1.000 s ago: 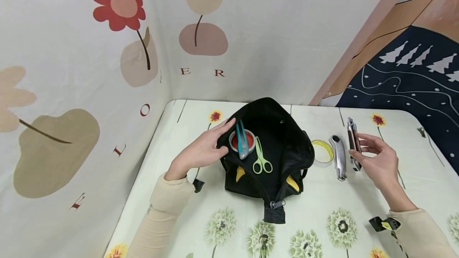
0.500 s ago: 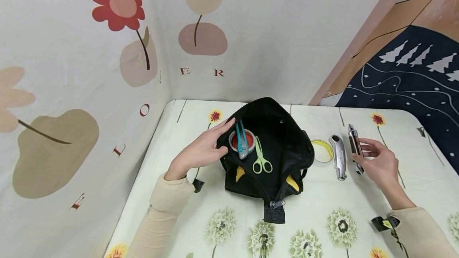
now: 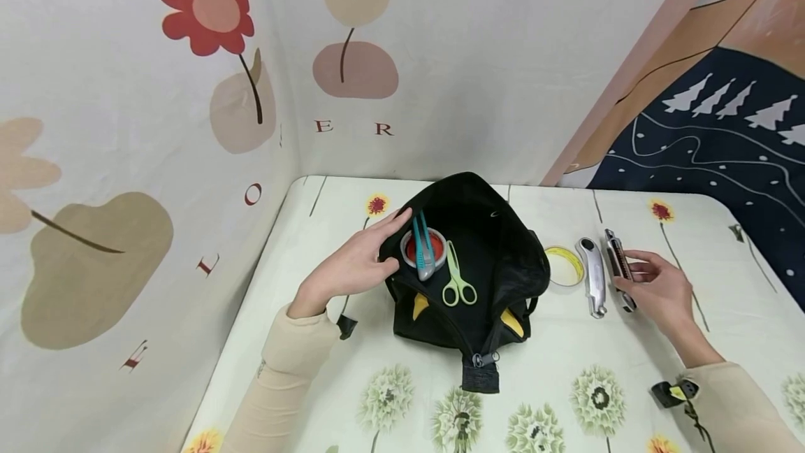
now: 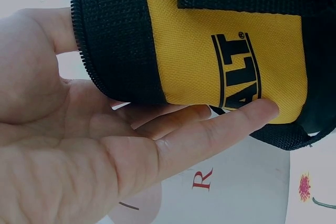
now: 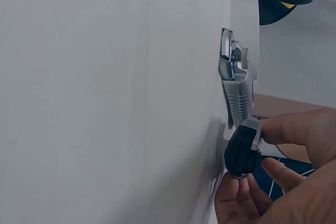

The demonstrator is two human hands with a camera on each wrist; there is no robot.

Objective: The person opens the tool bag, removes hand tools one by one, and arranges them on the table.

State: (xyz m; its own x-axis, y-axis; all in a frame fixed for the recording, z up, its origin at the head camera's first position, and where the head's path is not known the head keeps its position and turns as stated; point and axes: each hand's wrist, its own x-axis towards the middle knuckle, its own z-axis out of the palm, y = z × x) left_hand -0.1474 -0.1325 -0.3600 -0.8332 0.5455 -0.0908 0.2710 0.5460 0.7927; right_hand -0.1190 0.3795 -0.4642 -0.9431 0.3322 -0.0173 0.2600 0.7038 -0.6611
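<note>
My left hand holds the left rim of an open black tool bag. In the left wrist view, its thumb passes behind the zippered edge, and straight fingers lie along the yellow panel. Inside the bag are a teal utility knife, a tape roll with a red core, and green scissors. To the bag's right, my right hand pinches a silver-and-black utility knife between thumb and fingers, low by the table; contact with the cloth is unclear. A silver utility knife lies just left of it.
A yellow tape roll lies between the bag and the silver knife. Flower-printed cloth covers the table. Printed hangings stand behind and to the left. A small black device is at the right sleeve.
My right hand has brought the silver-and-black utility knife nearer to me and down beside the silver one. My left hand stays at the bag's rim.
</note>
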